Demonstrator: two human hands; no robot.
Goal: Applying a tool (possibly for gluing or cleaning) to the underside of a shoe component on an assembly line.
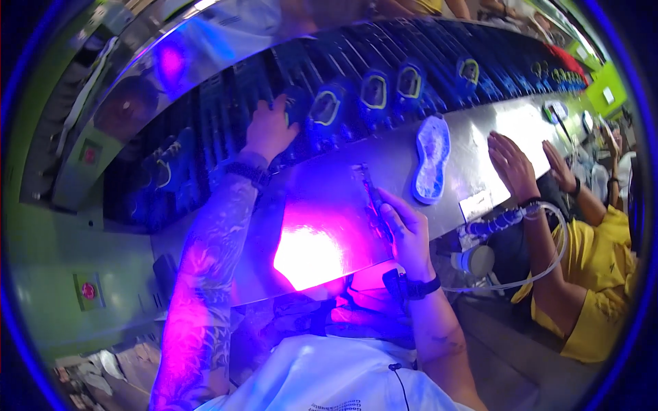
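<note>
Pink and violet light washes over the metal bench [322, 188], with a dark slatted conveyor [226, 109] curving along its far side and green panels [48, 274] well to the left of both hands. The left hand [271, 129] reaches over the conveyor, fingers and thumb spread beside a dark shoe [295, 103]; the dim blue light makes it hard to tell whether they touch it. Just to the right of that hand, more dark shoes with pale yellow collars [325, 107] stand in a row on the conveyor. The right hand [408, 229], over the bench and nearer the body, is closed around a slim dark tool [373, 202], whose far end points away past the fingers. Beyond and to the right of this hand, a pale sole [432, 161] lies on the bench. Farther right, a co-worker in a yellow shirt [593, 274] has both hands by the bench.
</note>
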